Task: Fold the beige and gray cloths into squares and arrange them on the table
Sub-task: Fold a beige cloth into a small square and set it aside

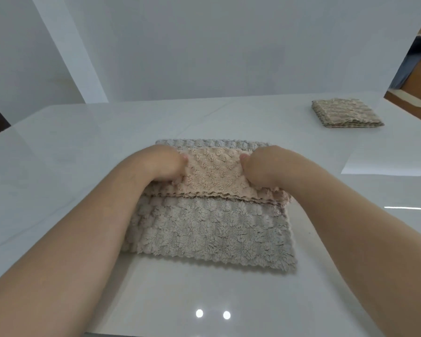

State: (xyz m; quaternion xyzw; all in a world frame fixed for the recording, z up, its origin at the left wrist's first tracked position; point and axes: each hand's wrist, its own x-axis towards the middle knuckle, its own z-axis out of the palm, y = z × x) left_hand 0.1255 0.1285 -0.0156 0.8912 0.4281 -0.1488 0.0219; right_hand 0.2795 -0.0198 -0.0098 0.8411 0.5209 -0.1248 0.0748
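Reaching over the white table [58, 154] with both forearms [83, 227], across the gray cloth [204, 229] lying flat mid-table. Pinching its beige flap [212, 176] with the left hand [165, 164] and right hand [260, 166], fingers [184, 157] curled round the flap's two ends. Showing a folded cloth [345, 113] at the far right, well apart.

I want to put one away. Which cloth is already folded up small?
The far-right cloth, a neat stacked square lying alone. The middle cloth is half folded, gripped by the left hand and right hand.
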